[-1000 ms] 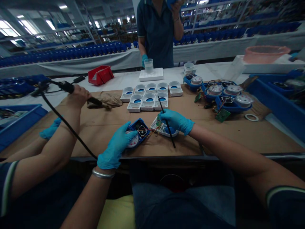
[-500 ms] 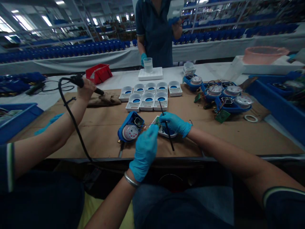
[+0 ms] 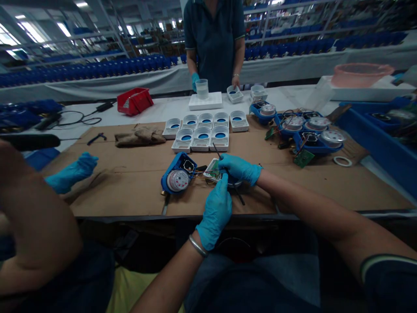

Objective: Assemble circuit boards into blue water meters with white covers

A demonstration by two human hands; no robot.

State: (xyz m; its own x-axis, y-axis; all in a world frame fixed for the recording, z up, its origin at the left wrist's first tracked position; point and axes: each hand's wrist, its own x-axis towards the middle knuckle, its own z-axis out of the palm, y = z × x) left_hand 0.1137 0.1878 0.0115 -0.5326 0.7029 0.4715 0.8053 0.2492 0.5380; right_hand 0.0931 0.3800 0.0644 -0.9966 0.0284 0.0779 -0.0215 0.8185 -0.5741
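My right hand (image 3: 239, 168), in a blue glove, is closed round a thin black stick (image 3: 241, 199) that slants across a white plastic housing (image 3: 211, 170). A green circuit board (image 3: 214, 173) with thin wires lies at the housing. The gloved left hand (image 3: 216, 211) is pinched at the housing's near side, close to the stick; what its fingertips hold is hidden. Left of my hands lies a blue water meter (image 3: 179, 174) with a round clear dial, and wires run from it to the board.
Several white housings with blue discs (image 3: 203, 138) stand in rows ahead. More opened blue meters (image 3: 317, 137) are at the right. A red bin (image 3: 135, 101), a brown cloth (image 3: 140, 135) and a co-worker's gloved hand (image 3: 74, 173) are leftward. Another person (image 3: 215, 48) stands opposite.
My left hand has moved right, to the stick and housing. The left co-worker's arm with the black corded tool has drawn back left. The person opposite has lowered a white housing to the table.
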